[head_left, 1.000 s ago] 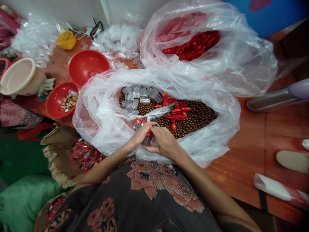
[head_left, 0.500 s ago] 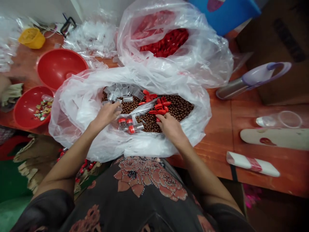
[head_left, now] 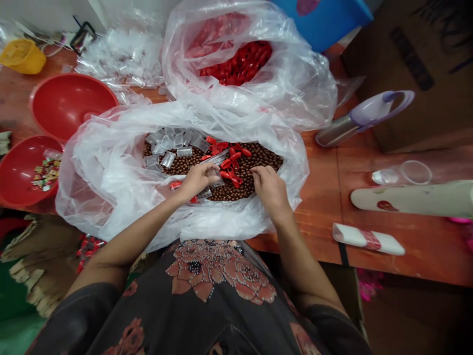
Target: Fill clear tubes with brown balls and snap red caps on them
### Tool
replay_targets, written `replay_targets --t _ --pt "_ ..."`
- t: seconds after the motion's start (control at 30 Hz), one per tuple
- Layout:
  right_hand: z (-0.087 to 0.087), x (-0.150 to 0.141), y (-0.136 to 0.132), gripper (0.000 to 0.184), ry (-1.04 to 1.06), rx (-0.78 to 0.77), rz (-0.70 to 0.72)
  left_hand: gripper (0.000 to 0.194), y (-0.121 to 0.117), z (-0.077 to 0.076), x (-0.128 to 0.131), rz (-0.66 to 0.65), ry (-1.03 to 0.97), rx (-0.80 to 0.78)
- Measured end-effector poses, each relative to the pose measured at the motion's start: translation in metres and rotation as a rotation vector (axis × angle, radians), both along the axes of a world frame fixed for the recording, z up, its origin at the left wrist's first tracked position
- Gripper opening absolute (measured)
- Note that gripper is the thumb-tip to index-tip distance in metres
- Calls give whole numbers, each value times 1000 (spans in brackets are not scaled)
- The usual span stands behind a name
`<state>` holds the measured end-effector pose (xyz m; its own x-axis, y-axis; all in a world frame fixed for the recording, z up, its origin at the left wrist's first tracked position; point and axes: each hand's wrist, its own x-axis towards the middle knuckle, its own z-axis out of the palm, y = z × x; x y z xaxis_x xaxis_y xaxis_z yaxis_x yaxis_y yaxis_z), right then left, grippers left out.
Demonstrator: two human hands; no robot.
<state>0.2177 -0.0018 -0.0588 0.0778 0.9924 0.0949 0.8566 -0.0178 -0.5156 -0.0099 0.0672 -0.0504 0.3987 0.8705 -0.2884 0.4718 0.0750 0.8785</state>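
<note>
Open counter (head_left: 321, 197) right of the white plastic bag (head_left: 121, 177), bounded farther right by the steel flask (head_left: 336, 130).

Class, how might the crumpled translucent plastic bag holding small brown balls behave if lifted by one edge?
The bag would probably flop, since its thin sides lie in creases. It may feel heavy, with so many brown balls inside. Being round, they could roll out through its wide mouth.

No text can be read. Dark printed marks (head_left: 412, 58) stand on the cardboard box (head_left: 443, 116), too blurred to make out; the pink band (head_left: 370, 240) around the white roll (head_left: 349, 233) shows no legible lettering.
</note>
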Motion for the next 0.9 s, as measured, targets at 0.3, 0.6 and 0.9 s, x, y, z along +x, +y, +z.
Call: replay_targets --t 0.3,0.6,0.9 --pt "5 2 -12 23 -2 -191 111 25 -1 -1 -12 -88 283 88" --pt "-3 5 -13 36 42 -142 29 30 -6 -13 23 29 197 -62" --pt "-11 16 -19 42 257 -112 -48 28 -16 -39 53 29 -103 -402"
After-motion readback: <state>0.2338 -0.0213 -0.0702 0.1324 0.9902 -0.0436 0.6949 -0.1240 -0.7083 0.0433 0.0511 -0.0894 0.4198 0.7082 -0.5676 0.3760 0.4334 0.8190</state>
